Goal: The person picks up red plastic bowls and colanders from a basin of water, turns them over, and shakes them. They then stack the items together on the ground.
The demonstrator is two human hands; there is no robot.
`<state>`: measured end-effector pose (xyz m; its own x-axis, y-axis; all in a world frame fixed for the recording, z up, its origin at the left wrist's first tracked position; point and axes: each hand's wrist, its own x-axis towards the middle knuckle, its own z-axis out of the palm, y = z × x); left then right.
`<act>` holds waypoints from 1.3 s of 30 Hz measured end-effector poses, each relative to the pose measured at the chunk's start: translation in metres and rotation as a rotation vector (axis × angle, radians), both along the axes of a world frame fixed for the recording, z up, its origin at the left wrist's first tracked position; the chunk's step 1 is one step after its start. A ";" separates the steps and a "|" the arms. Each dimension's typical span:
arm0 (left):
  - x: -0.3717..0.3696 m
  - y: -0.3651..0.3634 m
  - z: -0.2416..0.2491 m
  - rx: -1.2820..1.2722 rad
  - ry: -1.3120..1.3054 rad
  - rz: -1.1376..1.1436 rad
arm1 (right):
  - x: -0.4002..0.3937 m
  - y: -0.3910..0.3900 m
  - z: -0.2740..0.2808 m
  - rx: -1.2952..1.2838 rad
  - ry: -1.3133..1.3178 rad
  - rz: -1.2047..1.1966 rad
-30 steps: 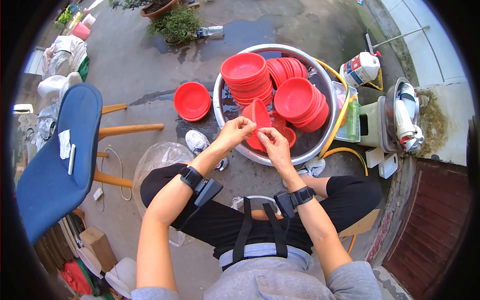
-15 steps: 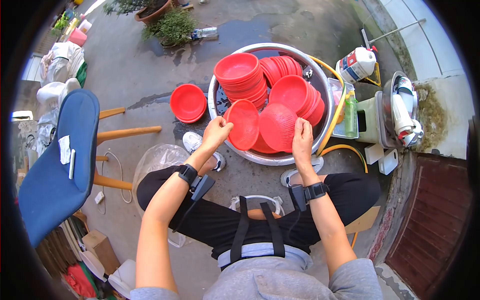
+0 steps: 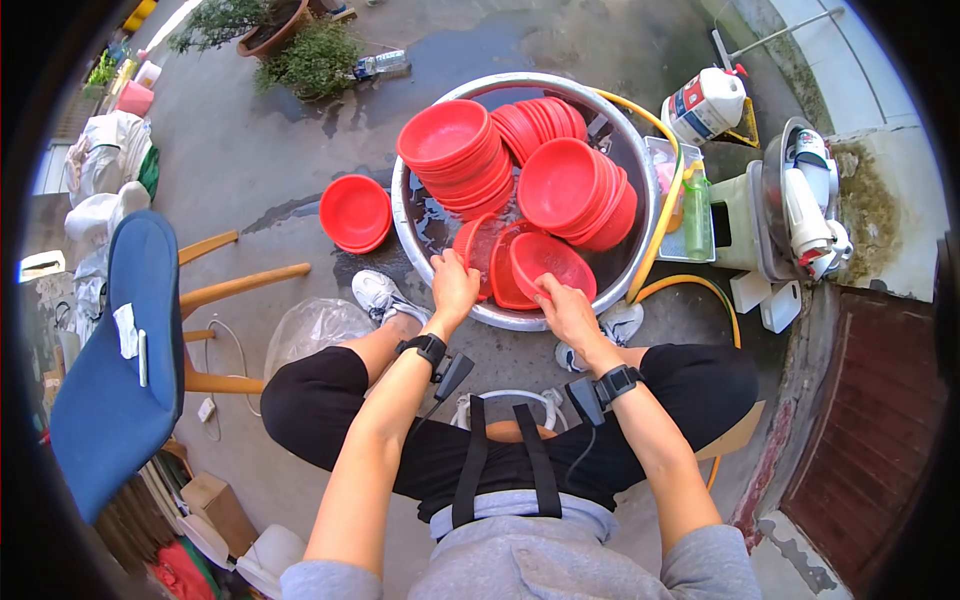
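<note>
A large metal basin (image 3: 402,205) holds dark water and several stacks of red bowls, one tall stack (image 3: 443,134) at its upper left and another (image 3: 562,184) at its right. My left hand (image 3: 454,283) is closed on the rim of a red bowl (image 3: 474,250) low in the basin. With my right hand (image 3: 562,308) I grip the near rim of another red bowl (image 3: 555,265), tilted at the basin's front edge. Between them more red bowls lie in the water. Outside the basin, on its left, stands a small stack of red bowls (image 3: 356,213).
A blue chair (image 3: 140,290) stands at the left. Right of the basin are a yellow hose (image 3: 667,225), a tray with a green bottle (image 3: 696,215), a white jug (image 3: 705,103) and a grey bin (image 3: 740,228). A potted plant (image 3: 310,62) is at the top.
Both bowls have come down from above the basin's front into it, and my hands have lowered with them. My right hand has moved left, nearer my left hand. The view has shifted slightly.
</note>
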<state>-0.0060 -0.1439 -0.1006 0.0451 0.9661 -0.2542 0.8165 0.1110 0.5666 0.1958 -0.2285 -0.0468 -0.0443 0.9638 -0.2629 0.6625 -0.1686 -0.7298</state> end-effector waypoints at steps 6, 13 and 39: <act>0.003 0.003 -0.031 -0.159 0.093 0.043 | -0.025 -0.005 -0.054 0.108 -0.245 0.194; -0.006 0.010 -0.067 -0.232 0.097 -0.137 | -0.034 -0.003 -0.089 -0.068 -0.385 0.238; -0.137 0.131 -0.112 -0.023 0.305 0.016 | -0.027 0.004 -0.064 -0.171 -0.202 0.108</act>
